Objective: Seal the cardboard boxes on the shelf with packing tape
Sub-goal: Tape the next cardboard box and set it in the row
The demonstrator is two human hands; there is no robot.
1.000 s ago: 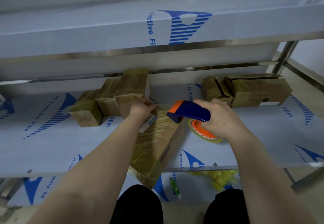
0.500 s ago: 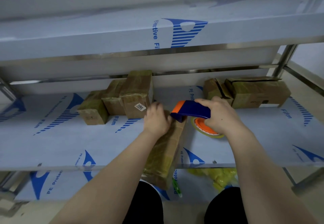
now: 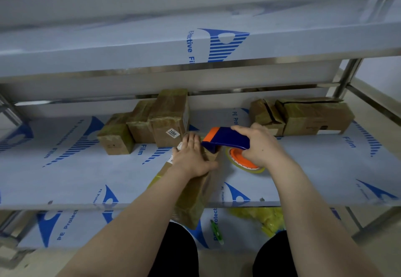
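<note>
My left hand (image 3: pixel 193 157) now lies flat, fingers (image 3: pixel 191 143) straight, pressing tape onto the long brown cardboard box (image 3: pixel 193 198); a second ago it pinched the box's far end. My right hand (image 3: pixel 261 146) grips the blue and orange plastic tape dispenser (image 3: pixel 227 140) at that end. The box lies on the film-covered metal shelf (image 3: pixel 65 179), overhanging its front edge; I judge this strip nearly laid.

Head view, downward onto near shelf (image 3: pixel 65 181)
</note>
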